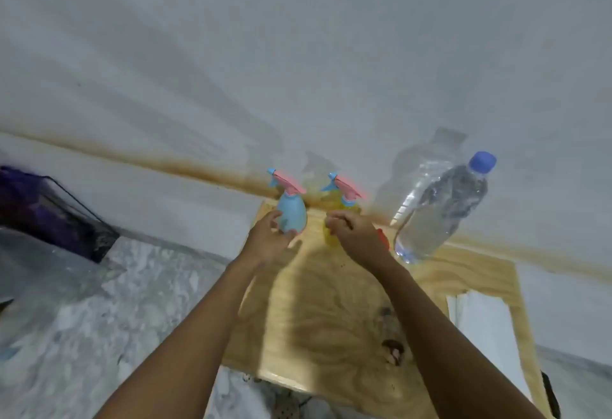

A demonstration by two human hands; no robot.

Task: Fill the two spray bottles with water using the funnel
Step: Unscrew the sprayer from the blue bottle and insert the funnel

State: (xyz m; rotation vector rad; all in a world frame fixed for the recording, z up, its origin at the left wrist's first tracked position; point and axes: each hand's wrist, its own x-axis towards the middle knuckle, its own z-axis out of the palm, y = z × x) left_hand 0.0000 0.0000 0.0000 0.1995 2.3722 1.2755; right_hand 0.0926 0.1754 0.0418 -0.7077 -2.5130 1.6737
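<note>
Table (331, 302): two spray bottles (291, 216), one water bottle (437, 213).

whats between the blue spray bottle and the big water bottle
In the head view, the yellow spray bottle stands between the blue spray bottle and the water bottle, with the right hand closed around it.

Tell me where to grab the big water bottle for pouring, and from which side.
Take the water bottle around its clear mid-body, below the blue cap. It stands upright at the table's back right, capped. Come in from the front with the right hand, which is nearest. The wall is close behind and the yellow spray bottle stands to its left.
</note>
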